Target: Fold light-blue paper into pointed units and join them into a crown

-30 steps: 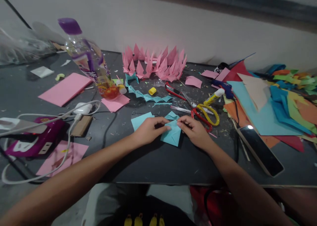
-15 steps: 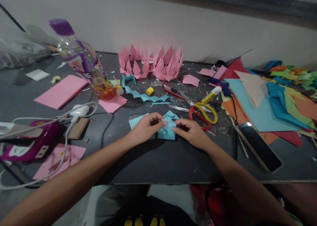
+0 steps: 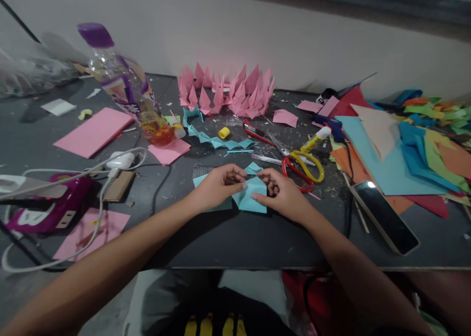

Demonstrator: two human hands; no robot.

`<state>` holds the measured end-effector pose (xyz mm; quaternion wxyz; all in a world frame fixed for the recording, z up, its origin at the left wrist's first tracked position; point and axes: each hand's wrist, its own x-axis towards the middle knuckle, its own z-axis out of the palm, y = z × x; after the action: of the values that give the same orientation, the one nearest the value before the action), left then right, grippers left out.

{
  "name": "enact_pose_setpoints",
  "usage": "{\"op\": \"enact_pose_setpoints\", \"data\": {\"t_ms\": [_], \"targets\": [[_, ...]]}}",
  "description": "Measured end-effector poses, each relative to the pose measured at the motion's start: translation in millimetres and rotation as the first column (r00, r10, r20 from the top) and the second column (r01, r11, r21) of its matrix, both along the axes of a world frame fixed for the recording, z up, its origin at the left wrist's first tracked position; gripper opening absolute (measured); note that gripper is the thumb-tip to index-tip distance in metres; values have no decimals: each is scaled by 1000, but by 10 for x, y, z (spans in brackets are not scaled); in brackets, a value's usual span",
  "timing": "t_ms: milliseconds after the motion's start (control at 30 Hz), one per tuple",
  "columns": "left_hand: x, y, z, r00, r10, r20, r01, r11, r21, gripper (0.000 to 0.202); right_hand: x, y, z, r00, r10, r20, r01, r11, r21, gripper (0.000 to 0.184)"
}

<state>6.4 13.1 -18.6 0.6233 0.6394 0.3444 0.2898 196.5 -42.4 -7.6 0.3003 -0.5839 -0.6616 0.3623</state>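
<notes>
A creased light-blue paper square [image 3: 251, 198] is held just above the dark table between my hands. My left hand [image 3: 222, 186] pinches its left side with thumb and fingers. On the right, my right hand [image 3: 281, 191] grips the opposite side, its thumb lying across the paper's face. Another light-blue sheet [image 3: 221, 204] lies partly hidden beneath my left hand. Just behind the held paper is a small folded blue piece [image 3: 253, 168]. Farther back, a zigzag strip of folded blue paper [image 3: 213, 141] curves toward a pink folded-paper ring [image 3: 226, 98] with pointed petals.
Red-and-yellow scissors [image 3: 303, 167], a glue stick [image 3: 315, 139] and a phone [image 3: 384, 218] lie to the right, near coloured paper sheets [image 3: 375, 167]. A tilted-looking drink bottle [image 3: 128, 88], pink sheets [image 3: 93, 132] and cables by a purple device [image 3: 51, 206] occupy the left.
The blue paper between my hands has opened out into a flatter, wider face. My right hand has shifted slightly right, and its thumb now lies over the paper.
</notes>
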Motion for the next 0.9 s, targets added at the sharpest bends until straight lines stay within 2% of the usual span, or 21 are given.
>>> {"op": "enact_pose_setpoints", "data": {"t_ms": [100, 167, 300, 400, 600, 800, 900], "targets": [[-3, -12, -5, 996, 90, -7, -88, 989, 120, 12, -8, -12, -2, 1000, -6, -24, 8, 999, 47, 37], [-10, -18, 18, 997, 68, -35, -58, 971, 232, 4, -8, -12, -5, 999, -17, -41, 20, 997, 68, 34], [-9, -56, 79, 992, 11, -125, 43, 903, 427, 20, -26, -6, -17, 999, -54, -3, 54, 995, 81, 39], [6, -105, 106, 981, 39, -191, 58, 876, 479, 21, -39, -11, -24, 998, -57, -10, 57, 995, 84, 40], [4, -124, 113, 964, 87, -253, 67, 838, 542, 34, -41, -30, -4, 988, -52, -145, 61, 996, 63, 24], [22, -131, 105, 981, 57, -183, 71, 782, 620, 29, -77, -19, -23, 988, -137, -67, 142, 987, 75, 40], [34, -162, 91, 981, 49, -188, 85, 760, 644, 28, -88, -15, -38, 985, -166, -39, 169, 983, 76, 41]]}}
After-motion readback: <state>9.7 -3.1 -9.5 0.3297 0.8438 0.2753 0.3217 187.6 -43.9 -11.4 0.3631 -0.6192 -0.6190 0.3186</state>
